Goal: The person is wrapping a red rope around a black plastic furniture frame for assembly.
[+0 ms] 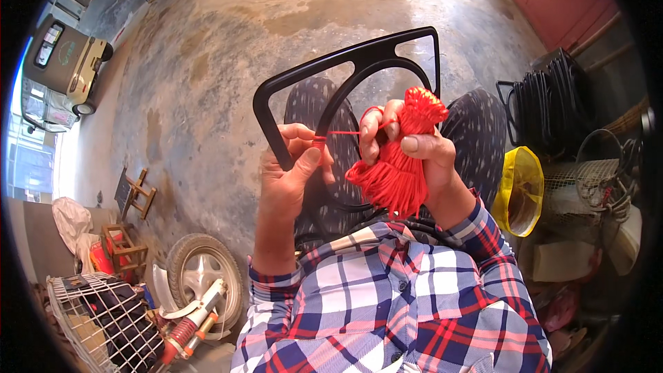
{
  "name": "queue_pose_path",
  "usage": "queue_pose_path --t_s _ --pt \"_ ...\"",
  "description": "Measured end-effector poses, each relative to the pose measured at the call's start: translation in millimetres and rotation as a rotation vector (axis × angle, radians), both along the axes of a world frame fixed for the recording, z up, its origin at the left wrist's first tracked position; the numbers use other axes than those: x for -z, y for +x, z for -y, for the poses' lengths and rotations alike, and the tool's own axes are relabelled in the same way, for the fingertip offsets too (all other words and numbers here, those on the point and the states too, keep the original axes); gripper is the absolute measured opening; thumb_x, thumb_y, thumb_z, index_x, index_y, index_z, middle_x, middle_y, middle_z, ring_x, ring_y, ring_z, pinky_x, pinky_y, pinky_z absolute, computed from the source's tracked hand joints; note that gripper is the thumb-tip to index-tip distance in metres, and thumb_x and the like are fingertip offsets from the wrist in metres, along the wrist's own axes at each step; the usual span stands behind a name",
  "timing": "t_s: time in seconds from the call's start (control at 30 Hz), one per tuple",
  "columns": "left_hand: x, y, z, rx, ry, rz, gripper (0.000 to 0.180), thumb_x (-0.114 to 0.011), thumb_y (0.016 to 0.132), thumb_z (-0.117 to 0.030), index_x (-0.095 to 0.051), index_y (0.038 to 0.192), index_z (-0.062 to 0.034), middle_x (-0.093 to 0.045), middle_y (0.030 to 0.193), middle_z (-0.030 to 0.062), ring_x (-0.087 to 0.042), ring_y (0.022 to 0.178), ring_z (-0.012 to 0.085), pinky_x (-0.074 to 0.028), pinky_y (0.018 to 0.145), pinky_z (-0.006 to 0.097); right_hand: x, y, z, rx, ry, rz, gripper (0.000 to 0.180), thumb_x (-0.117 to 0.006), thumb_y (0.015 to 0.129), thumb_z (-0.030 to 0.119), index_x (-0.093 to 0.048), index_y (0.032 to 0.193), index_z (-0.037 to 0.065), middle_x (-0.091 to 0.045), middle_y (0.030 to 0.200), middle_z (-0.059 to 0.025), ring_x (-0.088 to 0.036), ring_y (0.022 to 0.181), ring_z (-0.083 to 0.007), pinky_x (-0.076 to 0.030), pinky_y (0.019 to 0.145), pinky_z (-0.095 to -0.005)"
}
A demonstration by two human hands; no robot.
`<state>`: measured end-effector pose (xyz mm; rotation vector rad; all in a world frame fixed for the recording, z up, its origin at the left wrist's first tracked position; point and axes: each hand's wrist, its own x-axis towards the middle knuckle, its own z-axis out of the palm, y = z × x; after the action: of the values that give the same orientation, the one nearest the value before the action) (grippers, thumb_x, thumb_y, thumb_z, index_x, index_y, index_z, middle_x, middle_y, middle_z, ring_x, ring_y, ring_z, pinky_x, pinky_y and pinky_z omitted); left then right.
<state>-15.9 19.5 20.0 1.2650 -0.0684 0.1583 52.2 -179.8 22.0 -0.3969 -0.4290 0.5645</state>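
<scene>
Red yarn bundle (400,159) upright in right hand (421,148)

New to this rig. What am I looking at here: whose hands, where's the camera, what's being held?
There is no machine here: a person works with two bare hands, and a wide fisheye camera worn on their head looks down, so straight edges bend near the rim. The forearms in plaid sleeves come in from below. The left hand pinches a black frame, a rectangle with a curved bar inside, where a few turns of red thread sit. The right hand grips a bundle of red thread, with one strand stretched across to the left fingers. The frame rests over the person's lap. Around them on the concrete floor: a wheel, a wire basket, a stack of similar black frames and a yellow bag.
</scene>
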Motion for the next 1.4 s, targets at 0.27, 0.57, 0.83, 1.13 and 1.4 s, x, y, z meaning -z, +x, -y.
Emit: queue_pose_path --t_s 0.27,0.57,0.83,1.13,1.4 --pt "3 0 -1 -0.07 0.036 -0.04 0.021 -0.064 0.097 -0.013 -0.055 0.114 -0.0036 -0.065 0.081 0.0126 -0.061 0.064 0.0186 -0.052 0.061 0.031 -4 1 11 0.096 -0.32 0.027 0.019 -0.066 0.083 0.014 -0.055 0.094 0.005 -0.057 0.082 -0.0095 -0.054 0.07 -0.0183 -0.048 0.068 -0.0317" --pt "-11 -1 8 -0.064 0.177 -0.095 0.016 -0.061 0.098 -0.011 -0.058 0.111 -0.001 -0.064 0.079 0.0107 -0.061 0.063 0.0181 -0.052 0.061 0.031 -1 16 29 0.146 -0.446 -0.16 0.021 -0.065 0.087 0.018 -0.066 0.096 -0.001 -0.068 0.085 -0.0099 -0.066 0.071 -0.0157 -0.055 0.064 -0.0312" --pt "-12 -6 4 -0.08 0.111 -0.108 0.016 -0.064 0.097 -0.013 -0.061 0.108 -0.0017 -0.067 0.084 0.0106 -0.066 0.07 0.0189 -0.056 0.066 0.033 14 30 47 0.279 -0.666 -0.21 0.028 -0.065 0.094 0.027 -0.054 0.107 0.004 -0.067 0.09 -0.0102 -0.067 0.076 -0.018 -0.057 0.065 -0.0331" --pt "-14 1 7 -0.141 0.444 0.127 0.01 -0.068 0.092 -0.004 -0.066 0.101 -0.0018 -0.054 0.133 0.0128 -0.063 0.091 0.0154 -0.054 0.076 0.027 -33 -3 30 0.065 -0.367 0.086 0.063 -0.061 0.085 -0.004 -0.038 0.143 0.003 -0.059 0.126 -0.0139 -0.059 0.116 -0.0194 -0.048 0.098 -0.0339" --pt "-27 -2 20 -0.228 0.568 0.086 0.011 -0.067 0.088 -0.001 -0.069 0.098 -0.0026 -0.051 0.137 0.0091 -0.06 0.089 0.012 -0.049 0.069 0.024 -36 9 9 0.553 -0.979 0.628 0.053 -0.073 0.084 0.005 -0.046 0.129 0.0 -0.071 0.08 -0.0148 -0.069 0.073 -0.0155 -0.053 0.069 -0.0282"
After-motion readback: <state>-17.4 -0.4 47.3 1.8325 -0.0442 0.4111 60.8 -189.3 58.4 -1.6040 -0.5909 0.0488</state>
